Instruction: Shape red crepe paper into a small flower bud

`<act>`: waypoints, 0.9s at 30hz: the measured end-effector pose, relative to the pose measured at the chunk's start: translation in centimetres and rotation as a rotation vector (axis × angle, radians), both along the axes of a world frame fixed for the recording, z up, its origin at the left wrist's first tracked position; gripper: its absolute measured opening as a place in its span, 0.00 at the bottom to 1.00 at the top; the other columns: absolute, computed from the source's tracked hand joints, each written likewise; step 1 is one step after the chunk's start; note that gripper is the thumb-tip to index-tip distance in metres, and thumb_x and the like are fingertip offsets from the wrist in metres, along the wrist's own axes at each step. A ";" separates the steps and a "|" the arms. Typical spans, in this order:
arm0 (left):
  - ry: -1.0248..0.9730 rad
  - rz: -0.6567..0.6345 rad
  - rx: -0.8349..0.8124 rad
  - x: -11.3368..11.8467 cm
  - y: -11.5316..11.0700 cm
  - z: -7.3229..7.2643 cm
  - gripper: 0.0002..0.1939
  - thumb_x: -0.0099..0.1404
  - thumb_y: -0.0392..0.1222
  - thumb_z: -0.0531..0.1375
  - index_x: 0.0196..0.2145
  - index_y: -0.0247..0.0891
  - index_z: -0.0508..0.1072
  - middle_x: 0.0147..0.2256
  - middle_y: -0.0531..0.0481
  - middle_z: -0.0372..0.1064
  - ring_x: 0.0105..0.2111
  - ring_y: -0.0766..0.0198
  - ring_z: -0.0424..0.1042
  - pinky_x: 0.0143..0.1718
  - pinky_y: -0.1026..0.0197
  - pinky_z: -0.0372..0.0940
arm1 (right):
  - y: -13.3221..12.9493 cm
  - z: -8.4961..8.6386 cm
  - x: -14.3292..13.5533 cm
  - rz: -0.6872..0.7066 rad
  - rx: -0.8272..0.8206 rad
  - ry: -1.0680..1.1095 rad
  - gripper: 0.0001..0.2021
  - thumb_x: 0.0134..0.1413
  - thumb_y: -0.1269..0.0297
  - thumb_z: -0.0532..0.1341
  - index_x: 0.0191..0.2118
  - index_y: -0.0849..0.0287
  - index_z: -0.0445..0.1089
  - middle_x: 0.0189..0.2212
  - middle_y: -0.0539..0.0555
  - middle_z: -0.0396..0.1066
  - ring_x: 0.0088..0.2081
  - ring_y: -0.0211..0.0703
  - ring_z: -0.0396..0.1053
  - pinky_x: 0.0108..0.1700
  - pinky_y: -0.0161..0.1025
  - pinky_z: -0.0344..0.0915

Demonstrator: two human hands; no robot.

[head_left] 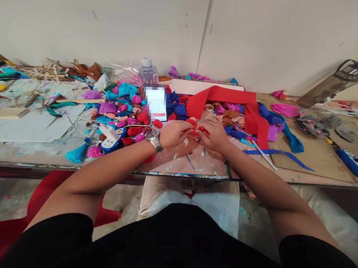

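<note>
Both of my hands meet over the table's near middle, pinching a small piece of red crepe paper (191,122). My left hand (175,133), below a metal wristwatch (154,140), grips it from the left with closed fingers. From the other side, my right hand (212,134) has its fingertips pressed on the same red piece, which they partly cover. Just behind the hands, a long red crepe strip (228,97) lies folded over the heap. A phone (156,103) with a lit screen stands upright, left of the strip.
Rolled crepe flowers (122,108) in several colours crowd the left. A power strip (112,139) with a white plug lies there. Behind stands a plastic bottle (149,71). To the right are a blue ribbon (287,154), cardboard (314,161) and a leaning dark tumbler (326,85).
</note>
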State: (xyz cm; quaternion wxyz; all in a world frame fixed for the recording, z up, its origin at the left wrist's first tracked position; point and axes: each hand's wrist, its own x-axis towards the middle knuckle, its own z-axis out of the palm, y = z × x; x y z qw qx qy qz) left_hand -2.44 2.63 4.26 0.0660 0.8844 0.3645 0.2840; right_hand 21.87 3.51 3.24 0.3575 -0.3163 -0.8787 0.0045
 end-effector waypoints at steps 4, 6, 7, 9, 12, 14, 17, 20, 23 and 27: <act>0.044 0.001 0.027 -0.1 0.0 -0.2 0.16 0.80 0.47 0.54 0.45 0.40 0.81 0.44 0.43 0.84 0.42 0.55 0.81 0.39 0.56 0.64 | 0.0 -0.2 0.0 0.016 -0.034 -0.018 0.15 0.76 0.49 0.58 0.43 0.53 0.75 0.42 0.57 0.84 0.47 0.55 0.73 0.57 0.56 0.61; 0.038 -0.004 0.028 -0.1 0.0 -0.2 0.16 0.80 0.46 0.54 0.45 0.40 0.81 0.43 0.43 0.84 0.41 0.55 0.81 0.39 0.55 0.64 | 0.0 -0.2 0.1 0.019 -0.013 0.003 0.14 0.75 0.50 0.59 0.43 0.52 0.76 0.42 0.56 0.84 0.48 0.55 0.73 0.57 0.55 0.62; 0.031 -0.006 0.026 -0.1 0.0 -0.2 0.16 0.80 0.46 0.54 0.44 0.40 0.81 0.43 0.44 0.84 0.41 0.55 0.81 0.39 0.55 0.64 | 0.0 -0.1 0.1 0.022 0.002 0.013 0.13 0.75 0.50 0.60 0.43 0.52 0.76 0.42 0.56 0.84 0.49 0.55 0.73 0.57 0.55 0.62; 0.022 -0.005 0.014 0.0 0.0 -0.1 0.17 0.80 0.46 0.53 0.44 0.40 0.81 0.42 0.44 0.84 0.41 0.55 0.81 0.39 0.56 0.64 | -0.1 -0.1 0.1 0.028 0.022 0.016 0.12 0.75 0.52 0.60 0.43 0.52 0.76 0.42 0.55 0.84 0.49 0.55 0.73 0.57 0.55 0.62; 0.034 0.002 0.003 0.1 -0.1 -0.2 0.18 0.81 0.46 0.53 0.44 0.39 0.82 0.41 0.43 0.83 0.40 0.56 0.80 0.39 0.56 0.65 | -0.2 0.1 0.0 0.040 0.003 -0.012 0.12 0.76 0.54 0.59 0.42 0.52 0.75 0.40 0.55 0.82 0.47 0.55 0.72 0.56 0.55 0.61; 0.023 0.004 0.015 0.3 -0.3 -0.3 0.18 0.82 0.47 0.53 0.46 0.39 0.82 0.42 0.43 0.83 0.41 0.56 0.81 0.41 0.57 0.66 | -0.3 0.3 -0.1 0.037 -0.021 -0.020 0.12 0.76 0.55 0.57 0.42 0.53 0.73 0.39 0.56 0.81 0.47 0.55 0.71 0.56 0.55 0.60; 0.000 -0.012 0.055 0.5 -0.5 -0.4 0.19 0.82 0.47 0.53 0.49 0.39 0.82 0.44 0.42 0.84 0.43 0.56 0.81 0.44 0.57 0.68 | -0.5 0.5 -0.3 0.027 -0.046 -0.020 0.12 0.76 0.55 0.54 0.42 0.53 0.71 0.39 0.58 0.79 0.48 0.56 0.69 0.55 0.56 0.59; -0.003 -0.022 0.075 0.5 -0.5 -0.4 0.19 0.82 0.49 0.53 0.49 0.39 0.82 0.44 0.42 0.84 0.42 0.56 0.82 0.44 0.57 0.68 | -0.6 0.6 -0.4 0.026 -0.068 -0.009 0.13 0.76 0.55 0.53 0.41 0.53 0.69 0.39 0.59 0.78 0.49 0.57 0.68 0.54 0.56 0.60; -0.016 0.013 0.063 0.2 -0.3 -0.4 0.18 0.82 0.50 0.55 0.49 0.40 0.83 0.44 0.42 0.84 0.42 0.56 0.82 0.43 0.57 0.68 | -0.5 0.6 -0.3 0.031 -0.087 0.023 0.13 0.75 0.53 0.56 0.40 0.53 0.71 0.37 0.58 0.78 0.47 0.56 0.69 0.53 0.55 0.62; -0.041 0.023 0.034 0.0 0.1 -0.6 0.16 0.81 0.49 0.57 0.45 0.39 0.83 0.44 0.43 0.85 0.41 0.57 0.82 0.40 0.58 0.66 | -0.4 0.6 -0.1 0.028 -0.075 0.043 0.13 0.74 0.51 0.60 0.40 0.53 0.75 0.38 0.56 0.81 0.46 0.54 0.71 0.52 0.53 0.64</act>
